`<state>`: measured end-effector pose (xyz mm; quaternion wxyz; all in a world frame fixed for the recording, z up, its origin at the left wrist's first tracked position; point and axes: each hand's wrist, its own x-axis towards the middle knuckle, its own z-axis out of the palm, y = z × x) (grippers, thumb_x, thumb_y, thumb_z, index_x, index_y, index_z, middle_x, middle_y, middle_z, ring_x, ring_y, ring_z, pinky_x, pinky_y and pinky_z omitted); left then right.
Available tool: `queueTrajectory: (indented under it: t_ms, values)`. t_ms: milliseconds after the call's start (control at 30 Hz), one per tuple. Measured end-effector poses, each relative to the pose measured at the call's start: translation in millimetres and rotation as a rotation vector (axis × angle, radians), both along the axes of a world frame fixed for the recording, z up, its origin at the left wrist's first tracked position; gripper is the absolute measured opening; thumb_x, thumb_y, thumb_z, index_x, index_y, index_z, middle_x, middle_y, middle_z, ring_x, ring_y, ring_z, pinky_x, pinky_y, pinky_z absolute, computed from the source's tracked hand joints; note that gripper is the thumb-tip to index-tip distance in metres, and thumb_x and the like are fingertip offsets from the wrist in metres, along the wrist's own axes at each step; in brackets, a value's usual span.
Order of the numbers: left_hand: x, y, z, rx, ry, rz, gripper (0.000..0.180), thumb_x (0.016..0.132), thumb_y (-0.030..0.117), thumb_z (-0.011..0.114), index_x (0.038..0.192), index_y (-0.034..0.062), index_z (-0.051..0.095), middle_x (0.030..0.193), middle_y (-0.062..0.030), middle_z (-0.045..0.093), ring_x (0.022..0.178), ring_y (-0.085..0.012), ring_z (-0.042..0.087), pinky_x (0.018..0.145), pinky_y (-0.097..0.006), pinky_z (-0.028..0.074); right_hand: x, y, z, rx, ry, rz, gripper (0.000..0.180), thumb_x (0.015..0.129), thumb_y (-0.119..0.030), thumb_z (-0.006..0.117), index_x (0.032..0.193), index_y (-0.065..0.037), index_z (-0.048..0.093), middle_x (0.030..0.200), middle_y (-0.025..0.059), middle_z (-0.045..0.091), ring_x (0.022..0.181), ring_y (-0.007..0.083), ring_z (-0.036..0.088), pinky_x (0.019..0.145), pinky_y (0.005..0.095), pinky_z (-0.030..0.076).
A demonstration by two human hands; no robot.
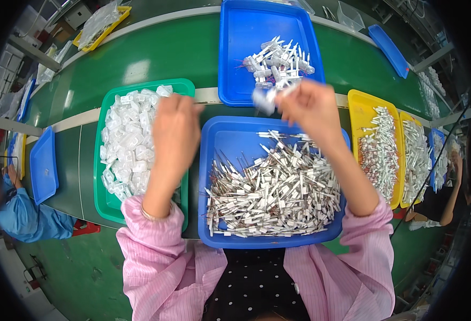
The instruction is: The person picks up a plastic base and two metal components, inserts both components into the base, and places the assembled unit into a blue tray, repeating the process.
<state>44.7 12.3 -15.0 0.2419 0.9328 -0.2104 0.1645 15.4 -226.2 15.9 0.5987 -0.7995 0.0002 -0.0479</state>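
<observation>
My right hand (309,107) is closed in a pinch on a clear plastic cap with a white stick-shaped part (270,99), slightly blurred, in front of the far blue tray (230,53). In that tray lies a heap of similar joined pieces (278,59). My left hand (176,125) hovers over the right side of a green tray (100,176) full of clear plastic caps (131,142); its fingers are curled downward and partly hidden by blur. Between my forearms, a nearer blue tray (214,125) holds many thin white parts with dark wire ends (278,192).
Yellow trays (356,99) of white parts stand to the right. An unfilled-looking blue tray (44,166) is at the left, near a person in a blue sleeve (37,219). Another person's arm (452,198) shows at the right. A yellow tray (104,27) with plastic bags sits far left.
</observation>
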Motion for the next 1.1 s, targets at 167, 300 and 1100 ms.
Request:
queueTrajectory:
  t_ms: [167, 300, 1100]
  values:
    - [32, 16, -28, 0.369, 0.003, 0.240, 0.015, 0.069, -0.001, 0.059, 0.083, -0.0029, 0.062, 0.082, -0.0164, 0.056, 0.085, -0.0326, 0.053, 0.070, -0.039, 0.047, 77, -23, 12, -0.622, -0.095, -0.078, 0.025, 0.067, -0.020, 0.066, 0.062, 0.003, 0.058, 0.059, 0.0132, 0.060, 0.060, 0.0268, 0.062, 0.057, 0.0347, 0.047]
    - [39, 13, -34, 0.334, 0.068, 0.244, 0.013, 0.069, 0.002, 0.061, 0.081, -0.0037, 0.063, 0.085, -0.0181, 0.057, 0.087, -0.0338, 0.052, 0.071, -0.042, 0.047, 85, -17, 12, -0.880, -0.115, -0.228, 0.017, 0.069, -0.014, 0.063, 0.065, 0.002, 0.059, 0.071, 0.0183, 0.063, 0.067, 0.0335, 0.062, 0.062, 0.0388, 0.050]
    - [-32, -13, 23, -1.322, 0.979, -0.322, 0.035, 0.085, -0.002, 0.049, 0.120, -0.0032, 0.046, 0.101, -0.0210, 0.062, 0.066, -0.0169, 0.062, 0.048, -0.021, 0.043, -12, 39, -34, -0.968, 0.103, 1.092, 0.010, 0.061, 0.004, 0.058, 0.070, 0.004, 0.062, 0.076, 0.0183, 0.063, 0.075, 0.0326, 0.063, 0.063, 0.0412, 0.050]
